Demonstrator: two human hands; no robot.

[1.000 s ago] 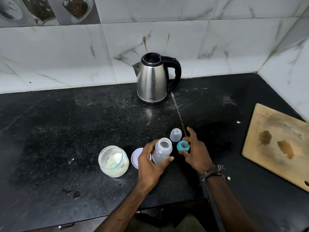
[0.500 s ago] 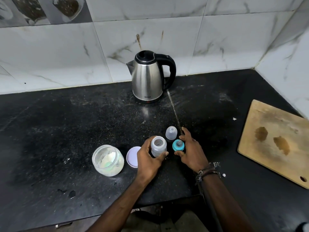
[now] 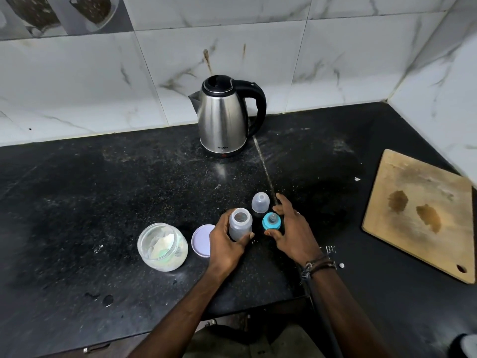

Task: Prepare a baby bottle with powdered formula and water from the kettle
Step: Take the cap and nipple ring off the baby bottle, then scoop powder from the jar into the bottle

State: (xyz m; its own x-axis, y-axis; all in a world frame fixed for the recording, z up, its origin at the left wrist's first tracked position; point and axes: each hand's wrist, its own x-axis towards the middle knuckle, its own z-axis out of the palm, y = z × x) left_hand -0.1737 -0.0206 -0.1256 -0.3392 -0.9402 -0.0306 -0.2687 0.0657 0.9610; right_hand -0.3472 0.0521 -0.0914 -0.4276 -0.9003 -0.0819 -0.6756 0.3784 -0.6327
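a: bottle (image 3: 240, 224) upright on the black counter (image 3: 77, 202), open-mouthed, near the front edge, a little right of centre. left hand (image 3: 225, 244) wrapped round its lower body, thumb on the left side, fingers closed on the right. firm grasp.

b: right hand (image 3: 293, 232)?

a: just right of the bottle. fingers and thumb curled around the teal nipple ring (image 3: 271, 221), which sits on the counter. whether they press it or only bracket it, cannot tell. wrist bands on that arm.

b: what crowds the bottle?

a: clear cap (image 3: 260, 205) standing just behind, between bottle and ring. lilac lid (image 3: 201, 240) flat on the counter just left of the left hand, partly tucked under it. formula jar (image 3: 162, 246) further left, open, pale powder inside, tilted look from the lens. jar and lid are close but apart.

b: kettle?

a: kettle (image 3: 223, 117) at the back by the tiled wall, lid shut, handle to the right, spout left. well apart from the bottle, bare counter between them, only a seam line and scattered dust.

b: open room?

a: wide bare stretch on the left half of the counter. right side narrower: wooden board (image 3: 423, 215) lies angled near the corner wall, one corner reaching toward the front edge. clear gap between board and right hand. front edge runs just below the forearms; a step in it under the right wrist.
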